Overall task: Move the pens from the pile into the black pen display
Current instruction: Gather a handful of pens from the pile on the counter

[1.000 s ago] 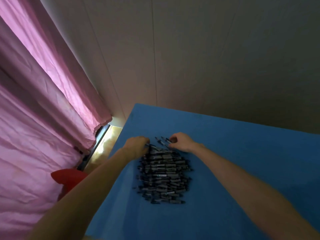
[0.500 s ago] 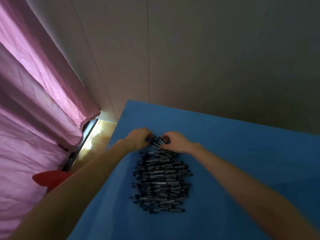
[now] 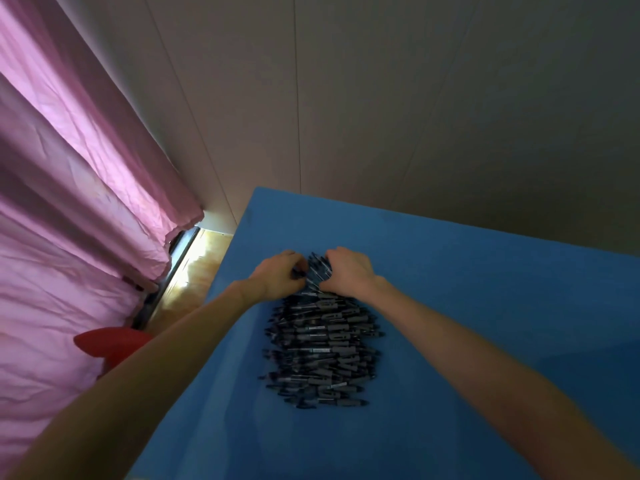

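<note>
A big pile of dark pens [image 3: 323,351] lies on the blue table [image 3: 485,306], most of them lying crosswise. At the pile's far end my left hand [image 3: 278,277] and my right hand [image 3: 348,273] close in from either side on a small bunch of pens [image 3: 317,271] that points away from me. Fingers of both hands curl around that bunch. No black pen display is in view.
A grey panelled wall [image 3: 381,116] stands right behind the table's far edge. Pink curtains [image 3: 69,202] hang on the left, with a strip of wooden floor [image 3: 194,268] below them. A red object [image 3: 110,342] sits low beside the table's left edge.
My two hands have come closer together at the far end of the pile, gathering loose pens into a bunch between them. The camera has shifted slightly.
</note>
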Tool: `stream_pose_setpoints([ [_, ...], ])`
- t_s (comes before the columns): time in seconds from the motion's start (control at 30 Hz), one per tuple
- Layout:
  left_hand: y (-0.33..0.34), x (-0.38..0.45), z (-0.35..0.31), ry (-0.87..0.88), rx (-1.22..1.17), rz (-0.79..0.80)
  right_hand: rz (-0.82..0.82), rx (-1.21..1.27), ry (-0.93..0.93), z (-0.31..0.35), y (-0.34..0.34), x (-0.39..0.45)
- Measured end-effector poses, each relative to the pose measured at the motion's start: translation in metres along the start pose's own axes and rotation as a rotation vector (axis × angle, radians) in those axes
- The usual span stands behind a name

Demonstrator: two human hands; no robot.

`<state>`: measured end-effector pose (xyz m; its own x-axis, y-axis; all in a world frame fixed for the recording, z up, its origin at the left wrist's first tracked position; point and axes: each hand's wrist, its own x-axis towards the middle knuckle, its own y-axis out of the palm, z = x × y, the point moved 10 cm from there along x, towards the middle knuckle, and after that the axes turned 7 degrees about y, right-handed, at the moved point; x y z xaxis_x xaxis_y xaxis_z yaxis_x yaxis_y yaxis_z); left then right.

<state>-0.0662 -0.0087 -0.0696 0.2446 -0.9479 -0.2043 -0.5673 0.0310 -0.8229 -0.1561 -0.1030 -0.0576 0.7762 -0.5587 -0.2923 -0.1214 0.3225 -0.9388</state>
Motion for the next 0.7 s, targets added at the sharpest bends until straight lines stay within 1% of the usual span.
stream_pose_setpoints([
  [0.13, 0.001, -0.006, -0.002, 0.025, 0.012, 0.022, -0.062, 0.036, 0.119, -0.008, 0.002, -0.005],
  [0.23, 0.001, -0.009, -0.004, 0.054, 0.024, 0.026, -0.093, 0.084, 0.175, -0.016, 0.003, -0.008],
  [0.37, -0.002, -0.009, -0.006, 0.078, 0.064, 0.041, -0.14, 0.084, 0.224, -0.024, -0.001, -0.012],
  [0.5, -0.001, -0.009, -0.007, 0.089, 0.062, 0.076, -0.163, 0.005, 0.186, -0.021, -0.002, -0.011],
  [0.7, 0.004, -0.002, -0.012, 0.124, 0.106, 0.153, -0.175, -0.116, 0.01, -0.025, -0.006, -0.004],
])
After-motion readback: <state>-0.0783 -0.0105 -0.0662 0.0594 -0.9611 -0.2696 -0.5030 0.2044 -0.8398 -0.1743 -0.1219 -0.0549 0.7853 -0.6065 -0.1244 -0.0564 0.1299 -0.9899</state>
